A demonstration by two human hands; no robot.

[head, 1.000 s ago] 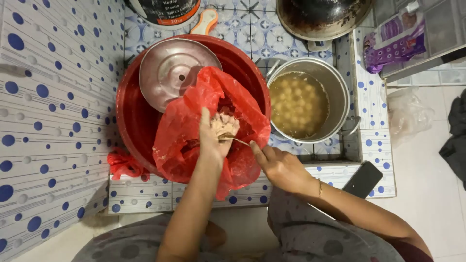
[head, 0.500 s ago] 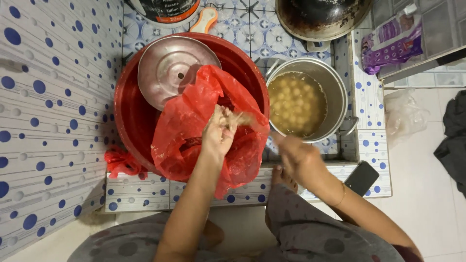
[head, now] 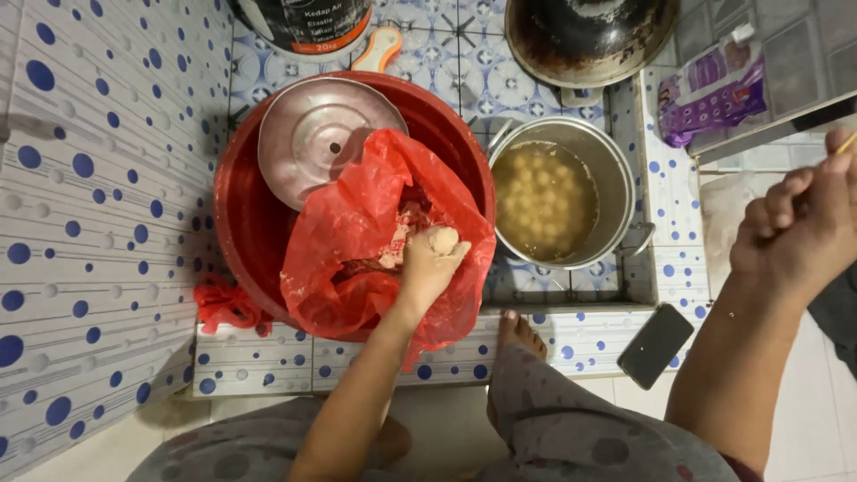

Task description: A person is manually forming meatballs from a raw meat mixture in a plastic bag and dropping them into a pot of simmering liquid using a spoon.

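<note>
While it sits squeezed out at the top of the left hand (head: 427, 268) near the middle of the frame, the lump of paste (head: 444, 239) looks soft, sticky and light, best scooped gently from beneath; roundish, it has no clear long axis and bulges toward the upper right. That hand is curled closed around it, over the red plastic bag (head: 353, 236) in the red basin (head: 245, 223) beside a metal lid (head: 326, 138). At far right the right hand (head: 794, 232) is fisted around a thin stick, apart from the pot of balls in broth (head: 558, 192).
</note>
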